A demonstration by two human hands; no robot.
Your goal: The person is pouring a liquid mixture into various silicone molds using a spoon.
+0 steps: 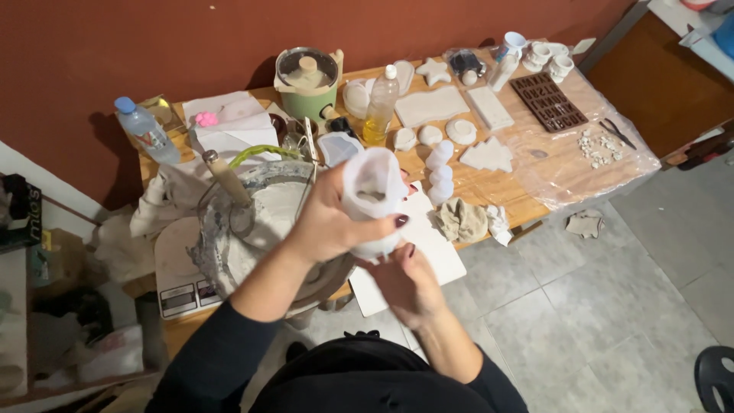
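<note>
Above the table edge (489, 229), both hands (329, 222) clasp a white mould (372, 195).

white mould (372, 200); brown tray (548, 101); green pot (309, 98); red wall (191, 38)

Bright, even indoor light; soft shadows fall left onto the wall (115, 46); hands slightly blurred; wide-angle bending at edges.

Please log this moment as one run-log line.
left hand: grips white mould | right hand: supports mould base | below: mixing bowl | table
</note>
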